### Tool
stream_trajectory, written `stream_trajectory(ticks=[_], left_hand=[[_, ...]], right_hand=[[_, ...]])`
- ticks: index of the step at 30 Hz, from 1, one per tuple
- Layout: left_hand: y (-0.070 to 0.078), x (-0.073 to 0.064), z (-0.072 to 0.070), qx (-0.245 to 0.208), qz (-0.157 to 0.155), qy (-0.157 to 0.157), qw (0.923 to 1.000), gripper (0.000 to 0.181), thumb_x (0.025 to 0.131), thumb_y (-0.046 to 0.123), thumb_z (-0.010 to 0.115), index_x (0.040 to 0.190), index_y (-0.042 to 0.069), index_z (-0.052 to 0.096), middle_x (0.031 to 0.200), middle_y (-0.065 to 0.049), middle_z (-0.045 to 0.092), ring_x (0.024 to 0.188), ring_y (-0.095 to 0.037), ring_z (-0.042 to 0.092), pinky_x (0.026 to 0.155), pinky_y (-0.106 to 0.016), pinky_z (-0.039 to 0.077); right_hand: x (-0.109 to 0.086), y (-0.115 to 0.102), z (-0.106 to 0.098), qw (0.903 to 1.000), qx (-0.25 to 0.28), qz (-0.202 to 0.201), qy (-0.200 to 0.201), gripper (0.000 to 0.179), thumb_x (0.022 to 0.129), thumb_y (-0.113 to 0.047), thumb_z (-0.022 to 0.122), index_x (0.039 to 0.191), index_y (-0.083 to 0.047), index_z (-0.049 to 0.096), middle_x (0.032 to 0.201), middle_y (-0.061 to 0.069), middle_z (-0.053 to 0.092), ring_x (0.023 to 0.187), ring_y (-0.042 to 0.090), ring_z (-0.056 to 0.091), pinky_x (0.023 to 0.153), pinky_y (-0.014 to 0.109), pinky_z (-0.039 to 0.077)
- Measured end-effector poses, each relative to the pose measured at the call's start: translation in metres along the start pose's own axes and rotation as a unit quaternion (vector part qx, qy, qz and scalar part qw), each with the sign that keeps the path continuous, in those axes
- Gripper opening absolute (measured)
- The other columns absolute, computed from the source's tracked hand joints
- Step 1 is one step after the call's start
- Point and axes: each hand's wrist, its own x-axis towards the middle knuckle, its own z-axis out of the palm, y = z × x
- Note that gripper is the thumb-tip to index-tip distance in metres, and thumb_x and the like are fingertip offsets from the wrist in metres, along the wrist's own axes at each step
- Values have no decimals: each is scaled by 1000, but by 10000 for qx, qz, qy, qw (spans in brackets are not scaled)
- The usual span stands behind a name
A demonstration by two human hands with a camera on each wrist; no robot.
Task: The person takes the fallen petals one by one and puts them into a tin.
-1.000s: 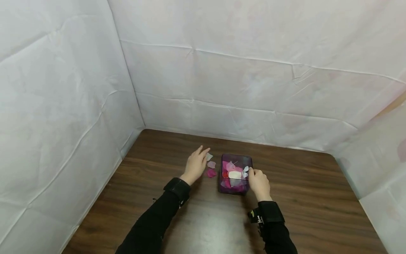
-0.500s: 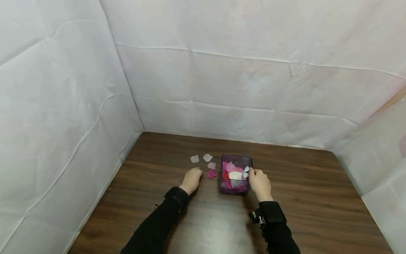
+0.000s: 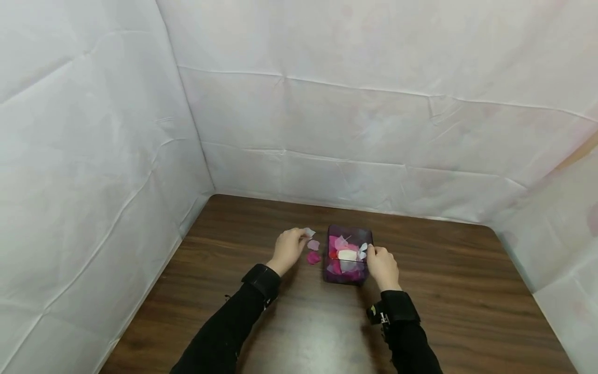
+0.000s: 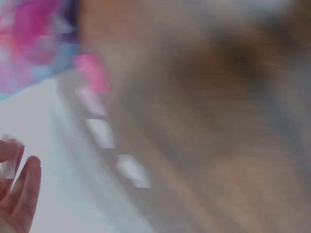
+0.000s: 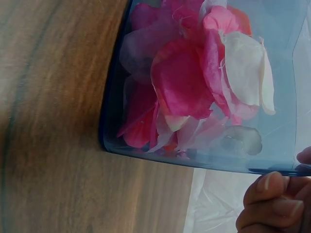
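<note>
A see-through purple box (image 3: 347,278) stands on the table, holding pink, red and white flower petals (image 5: 182,80). My right hand (image 3: 383,267) grips its right wall, thumb over the rim and curled fingers (image 5: 274,208) outside. To the left of the box, my left hand (image 3: 288,250) is over the far end of a short row of loose petals. A pale, thin petal (image 4: 8,166) shows pinched between its fingertips in the blurred left wrist view. The row has a magenta petal (image 3: 313,257), a light pink petal (image 3: 313,245) and white petals (image 4: 133,171).
The brown wooden table (image 3: 467,291) reaches back to white cloth walls (image 3: 350,119) behind and at both sides. Black straps (image 3: 399,306) with cameras sit on both wrists.
My left hand first drew back from the white petals towards the near side, then moved forward over them again, covering the leftmost one. The right hand stays at the box's wall.
</note>
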Motion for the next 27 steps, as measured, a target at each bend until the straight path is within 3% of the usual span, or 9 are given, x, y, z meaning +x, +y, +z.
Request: stream_trajectory(ticks=[3,6,11,14,18,21,24,27], left_hand=[[28,13,-9,-233,158,63,9996,7,87,14,66,92,12,70,92,-3,71,83,-17,67,72,-31,53],[53,25,-12,-348,449,-92,9983,11,90,19,63,96,14,70,95,-1,71,87,-16,66,76,-30,52],[76,43,-5,-12,847,-441,9954,18,93,24,58,103,16,69,98,1,70,90,-15,64,76,-26,51],[79,45,3,721,1056,-631,9898,17,94,23,58,103,17,70,97,2,70,89,-14,62,73,-24,51],[80,38,12,1852,1334,-868,9697,20,95,25,55,104,22,72,99,4,68,88,-13,60,67,-23,51],[78,32,14,2229,1464,-816,9603,22,95,29,53,105,25,72,107,3,67,93,-14,59,70,-25,51],[74,30,10,2174,1505,-379,9637,23,95,29,54,112,24,69,123,-2,62,104,-18,59,78,-30,51],[64,31,6,1720,1219,196,9773,26,95,26,54,119,21,64,134,-8,54,112,-24,57,84,-36,51]], right_hand=[[4,1,-1,10000,-51,55,-53,51,99,-30,28,114,5,62,118,32,58,104,49,56,79,58,44],[9,1,-3,9998,-103,81,-154,52,99,-30,26,114,5,61,118,31,59,104,48,57,78,56,44],[19,-3,-7,9993,-94,130,-324,56,100,-34,24,123,6,56,124,31,55,111,48,53,86,57,43],[23,-7,-8,9993,-117,141,-332,58,100,-36,23,125,5,54,125,31,55,111,48,53,86,56,44],[25,-8,-6,9990,-105,153,-407,58,100,-37,24,125,5,55,124,31,55,109,48,54,82,55,45],[25,-7,-4,9987,-72,183,-475,56,100,-35,23,123,4,56,124,31,55,108,47,54,80,54,44],[23,-9,-2,9990,-77,176,-403,54,99,-33,23,120,3,58,121,31,56,105,46,56,78,52,44],[22,-10,-2,9992,-105,179,-347,54,99,-33,24,120,3,58,122,31,56,106,47,56,79,55,44]])
